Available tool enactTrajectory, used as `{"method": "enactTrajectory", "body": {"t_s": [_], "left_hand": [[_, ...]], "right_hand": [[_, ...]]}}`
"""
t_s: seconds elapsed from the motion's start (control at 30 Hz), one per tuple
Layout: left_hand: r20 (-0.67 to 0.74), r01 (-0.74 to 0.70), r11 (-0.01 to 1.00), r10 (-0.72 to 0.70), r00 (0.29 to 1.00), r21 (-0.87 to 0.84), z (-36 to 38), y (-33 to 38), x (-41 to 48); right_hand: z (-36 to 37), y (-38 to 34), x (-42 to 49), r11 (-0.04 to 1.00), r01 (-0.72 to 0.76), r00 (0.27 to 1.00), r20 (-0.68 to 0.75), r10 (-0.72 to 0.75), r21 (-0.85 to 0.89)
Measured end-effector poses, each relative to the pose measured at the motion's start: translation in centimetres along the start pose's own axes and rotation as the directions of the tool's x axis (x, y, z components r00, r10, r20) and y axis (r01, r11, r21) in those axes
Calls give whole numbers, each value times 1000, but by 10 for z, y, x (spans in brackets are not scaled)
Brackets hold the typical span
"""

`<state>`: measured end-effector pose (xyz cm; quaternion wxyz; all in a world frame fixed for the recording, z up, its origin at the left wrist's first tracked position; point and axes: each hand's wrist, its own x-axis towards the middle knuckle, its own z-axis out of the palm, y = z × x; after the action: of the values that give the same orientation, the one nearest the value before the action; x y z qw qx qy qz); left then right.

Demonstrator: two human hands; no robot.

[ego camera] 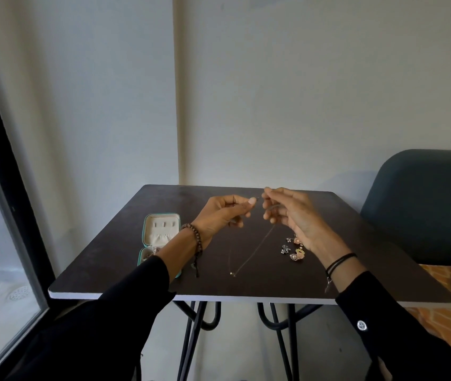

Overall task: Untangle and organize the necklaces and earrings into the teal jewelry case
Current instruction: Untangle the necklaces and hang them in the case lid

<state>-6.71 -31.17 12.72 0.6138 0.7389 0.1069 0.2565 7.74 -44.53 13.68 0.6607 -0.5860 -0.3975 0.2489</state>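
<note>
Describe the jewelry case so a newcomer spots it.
Start at the dark table. On its left side, partly under the left forearm, lies the jewelry case. It alone is a box: teal-edged, open, cream-lined, unlike the loose earrings at right.

A thin necklace (249,254) hangs in a loop, earrings (293,248) cluster at right, and the open teal jewelry case (161,237) lies left.
</note>
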Motion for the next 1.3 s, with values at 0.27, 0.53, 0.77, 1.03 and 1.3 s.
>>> {"method": "enactTrajectory", "body": {"t_s": [0.27, 0.53, 0.77, 1.03, 1.3], "left_hand": [[12, 49, 998, -48, 999, -26, 8, -12, 22], [-3, 149, 987, -149, 989, 65, 13, -57, 65], [-149, 236, 910, -195, 969, 340, 7, -124, 124], [-198, 289, 743, -211, 957, 604, 8, -158, 145], [-189, 230, 721, -138, 972, 653, 5, -160, 136]], "right_hand": [[-11, 12, 14, 999, -19, 998, -63, 17, -35], [-30, 57, 46, 979, -119, 988, -115, 101, -166], [-39, 112, 98, 872, -150, 986, -133, 98, -466], [-33, 153, 136, 615, -183, 983, -153, 102, -767], [-22, 155, 134, 520, -161, 986, -159, 48, -839]]}}
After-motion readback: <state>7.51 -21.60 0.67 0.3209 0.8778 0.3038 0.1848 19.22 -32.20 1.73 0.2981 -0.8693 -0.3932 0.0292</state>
